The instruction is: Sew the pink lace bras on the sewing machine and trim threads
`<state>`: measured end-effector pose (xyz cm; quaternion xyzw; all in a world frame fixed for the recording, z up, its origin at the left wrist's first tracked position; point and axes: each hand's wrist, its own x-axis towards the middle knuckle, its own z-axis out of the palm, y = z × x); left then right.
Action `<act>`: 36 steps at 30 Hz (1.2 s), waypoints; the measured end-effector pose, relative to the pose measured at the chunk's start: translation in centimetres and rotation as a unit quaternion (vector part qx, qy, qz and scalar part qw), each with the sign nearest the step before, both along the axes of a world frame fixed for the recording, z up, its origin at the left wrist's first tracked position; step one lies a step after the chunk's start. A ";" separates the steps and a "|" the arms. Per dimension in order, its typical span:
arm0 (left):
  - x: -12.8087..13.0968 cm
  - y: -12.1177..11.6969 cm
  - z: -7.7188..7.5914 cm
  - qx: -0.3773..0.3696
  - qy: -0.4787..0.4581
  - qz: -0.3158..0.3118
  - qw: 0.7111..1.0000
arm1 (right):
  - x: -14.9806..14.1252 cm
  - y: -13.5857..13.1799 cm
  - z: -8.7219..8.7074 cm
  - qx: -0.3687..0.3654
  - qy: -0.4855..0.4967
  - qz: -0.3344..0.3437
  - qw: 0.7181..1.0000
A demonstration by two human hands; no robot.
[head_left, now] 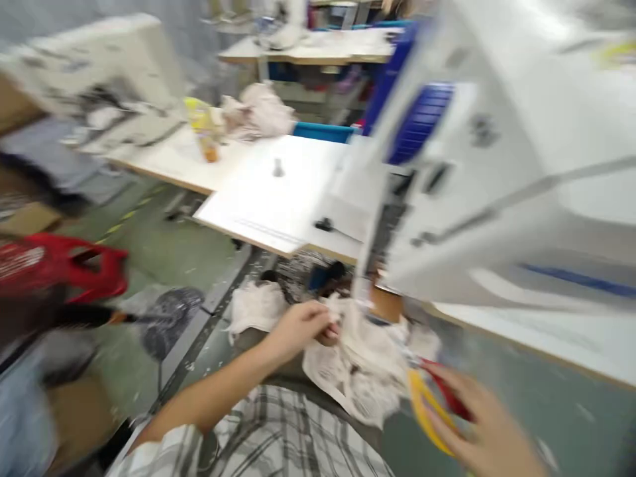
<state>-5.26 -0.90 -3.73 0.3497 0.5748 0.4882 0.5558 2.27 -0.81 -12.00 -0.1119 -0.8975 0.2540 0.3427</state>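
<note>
Fabric [365, 387] over lap [293, 375] — sewing machine [517, 152] front right, second machine [144, 63] front left

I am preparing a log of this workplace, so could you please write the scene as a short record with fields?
Left hand: fingers closed on pale fabric
Right hand: holds scissors, grip on the yellow and red handles
Fabric position: gathered over the lap, below the table edge
Front right: large white sewing machine
Ahead: white table; beyond it, a pinkish cloth pile and a yellow container
Left floor: red plastic item, kind unclear
Picture quality: blurred in places
</note>
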 end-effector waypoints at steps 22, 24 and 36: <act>0.7 1.9 0.6 0.039 0.082 -0.077 0.993 | 16.9 3.7 0.0 -0.151 0.030 -0.175 0.973; 0.7 1.9 0.7 0.031 0.095 -0.077 0.992 | 16.4 3.4 -0.1 -0.169 0.016 -0.170 0.971; 0.7 2.2 0.7 0.012 0.129 -0.053 0.990 | 14.6 4.9 -0.4 -0.180 0.043 -0.141 0.972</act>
